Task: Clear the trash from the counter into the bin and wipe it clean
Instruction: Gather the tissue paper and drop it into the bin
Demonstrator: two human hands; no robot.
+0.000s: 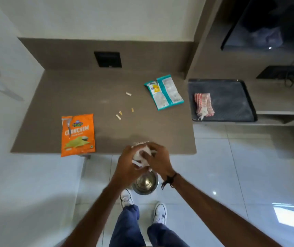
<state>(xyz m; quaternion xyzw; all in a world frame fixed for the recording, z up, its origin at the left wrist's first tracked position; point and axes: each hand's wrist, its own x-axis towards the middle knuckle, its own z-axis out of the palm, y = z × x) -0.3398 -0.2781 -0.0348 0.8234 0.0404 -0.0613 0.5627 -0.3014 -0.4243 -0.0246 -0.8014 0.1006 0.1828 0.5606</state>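
My left hand (126, 164) and my right hand (160, 160) are both shut on a crumpled white paper wad (142, 155), held at the counter's front edge above a round steel bin (145, 184) on the floor. On the brown counter (53, 104) lie an orange snack packet (78, 134) at the front left, a teal and white wrapper (164, 91) at the back right, and several small scraps (123, 109) in the middle. A red-and-white striped cloth (204, 106) lies on a dark tray (231, 97) to the right of the counter.
A black socket panel (108, 59) is set in the backsplash. Shelving with a black panel (283, 72) and a cable stands at the right. My shoes (159, 213) are on the white tiled floor beside the bin.
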